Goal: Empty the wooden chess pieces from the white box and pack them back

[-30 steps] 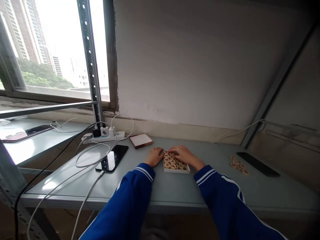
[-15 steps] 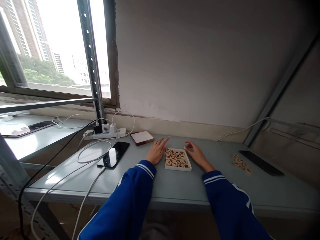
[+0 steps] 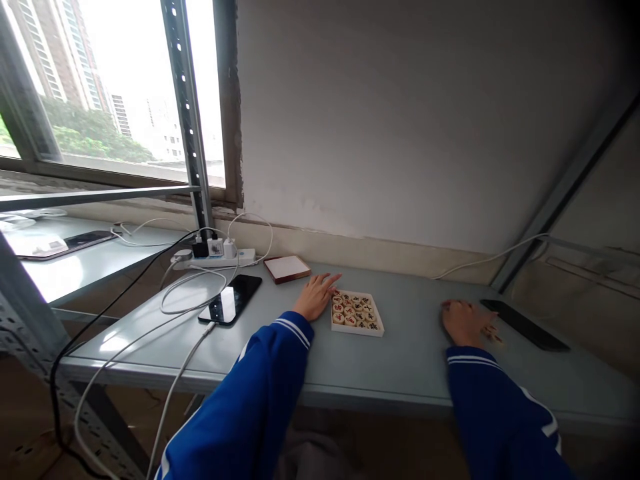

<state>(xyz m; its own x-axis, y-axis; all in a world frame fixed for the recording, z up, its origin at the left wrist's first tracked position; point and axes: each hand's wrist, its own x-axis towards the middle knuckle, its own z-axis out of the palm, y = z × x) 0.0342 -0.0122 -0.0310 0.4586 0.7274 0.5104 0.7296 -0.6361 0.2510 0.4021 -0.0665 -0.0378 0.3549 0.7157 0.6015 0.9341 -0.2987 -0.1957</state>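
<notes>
A white open box [image 3: 358, 331] of round chess pieces [image 3: 350, 310] with red and black characters sits in the middle of the desk. My left hand [image 3: 315, 297] rests at the box's upper left edge, fingers spread, holding nothing. Well to the right of the box, my right hand [image 3: 464, 321] is over the desk beside a loose group of pieces [image 3: 493, 333], which it partly covers. That hand is blurred, and whether its fingers hold anything is hidden.
A dark red-edged box lid [image 3: 287, 269] lies behind my left hand. Left of it are a black phone [image 3: 231, 300], white cables and a power strip [image 3: 220, 259]. A long black object [image 3: 525, 325] lies at the right, near the metal shelf post [image 3: 545, 207].
My right hand has moved right, from the box's upper right corner with a piece to the loose pieces. My left hand has stayed at the box. The view has shifted slightly.
</notes>
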